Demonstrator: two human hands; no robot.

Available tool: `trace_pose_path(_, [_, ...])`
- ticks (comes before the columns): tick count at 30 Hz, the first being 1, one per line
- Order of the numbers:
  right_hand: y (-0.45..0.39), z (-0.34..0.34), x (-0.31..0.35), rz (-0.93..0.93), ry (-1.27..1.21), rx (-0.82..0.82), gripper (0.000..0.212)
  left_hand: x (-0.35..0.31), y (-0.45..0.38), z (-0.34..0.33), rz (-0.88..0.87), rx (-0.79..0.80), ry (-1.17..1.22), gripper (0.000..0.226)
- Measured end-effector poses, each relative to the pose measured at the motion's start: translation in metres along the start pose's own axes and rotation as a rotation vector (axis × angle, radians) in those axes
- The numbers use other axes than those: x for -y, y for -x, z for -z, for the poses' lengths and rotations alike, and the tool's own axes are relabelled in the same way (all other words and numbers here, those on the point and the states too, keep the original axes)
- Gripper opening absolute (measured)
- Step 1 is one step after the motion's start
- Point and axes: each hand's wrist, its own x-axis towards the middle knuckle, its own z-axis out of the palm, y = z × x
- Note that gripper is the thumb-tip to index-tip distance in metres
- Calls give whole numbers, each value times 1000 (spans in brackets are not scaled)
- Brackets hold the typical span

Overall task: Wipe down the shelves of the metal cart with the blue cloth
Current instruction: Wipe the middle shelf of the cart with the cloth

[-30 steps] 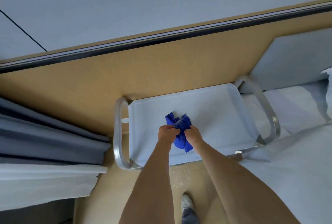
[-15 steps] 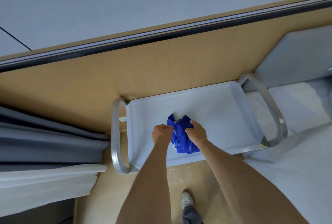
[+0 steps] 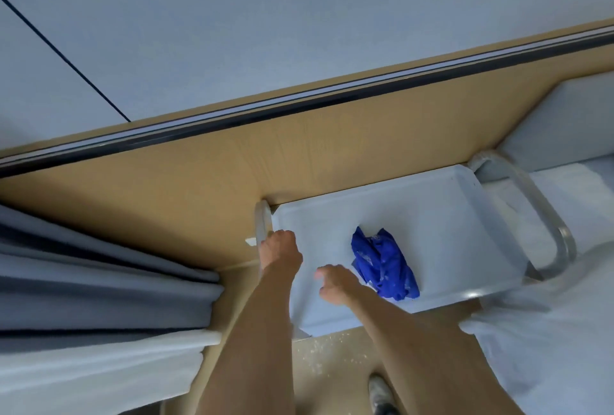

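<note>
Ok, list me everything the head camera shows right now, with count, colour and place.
blue cloth: one, deep blue, crumpled on the cart's top shelf, held by neither hand
metal cart: one, pale grey top shelf, against the wood panel
cart handles: two, silver, left end and right end
wood panel: one, tan, behind the cart
curtain: one, grey folds, left of the cart
bedding: white, right of the cart
shoe: one, grey, on the floor below
left hand: one, gripping the left handle
right hand: one, fingers loosely curled, above the shelf beside the cloth
</note>
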Motion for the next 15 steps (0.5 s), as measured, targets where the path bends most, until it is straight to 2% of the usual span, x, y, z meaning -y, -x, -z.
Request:
trace_pose_path(3, [-6, -45, 44, -31, -212, 215, 65, 34, -36, 1, -217, -19, -285, 24])
trace_pose_path(4, [-11, -59, 59, -63, -301, 220, 68, 43, -45, -1, -255, -2, -326, 25])
trace_pose_path(6, [-18, -89, 90, -147, -410, 91, 58, 63, -50, -8, -319, 81, -396, 27])
trace_pose_path(9, [-23, -113, 117, -265, -340, -171, 36, 85, -44, -25, -390, 125, -440, 32])
trace_pose_path(15, [-15, -120, 132, -355, -346, -195, 5, 96, -16, -22, -381, 108, -568, 33])
